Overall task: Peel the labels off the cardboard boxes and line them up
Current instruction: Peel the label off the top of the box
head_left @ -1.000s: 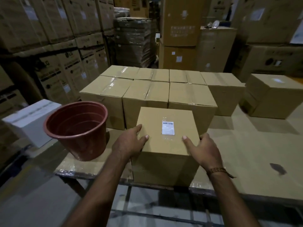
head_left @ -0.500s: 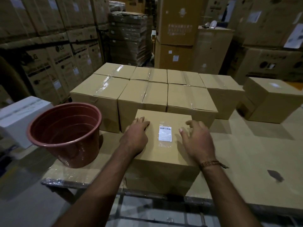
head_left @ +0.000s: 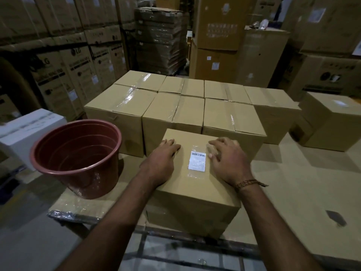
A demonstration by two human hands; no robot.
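Both hands [head_left: 163, 163] flat on box [head_left: 192, 200]

Both hands, left [head_left: 163, 161] and right [head_left: 227, 159], rest flat on the box [head_left: 195, 188], flanking its label [head_left: 197, 160].

Nearest on the cardboard-covered table [head_left: 293, 202]: a small brown cardboard box [head_left: 195, 196], at the front edge; on its top, a white rectangular barcode label [head_left: 197, 160]; left hand [head_left: 162, 165] flat on the top left of the label, right hand [head_left: 228, 161] flat on the top right of it; left of this box, a round reddish-brown plastic bucket [head_left: 78, 159], tilted, on the table's left end; directly behind, two rows of taped brown cardboard boxes [head_left: 175, 112], touching side by side; right of those, apart, a lone brown cardboard box [head_left: 330, 124]; left of the bucket, off the table, a white rectangular carton [head_left: 25, 132]; behind everything, tall stacks of large printed cartons [head_left: 74, 61].
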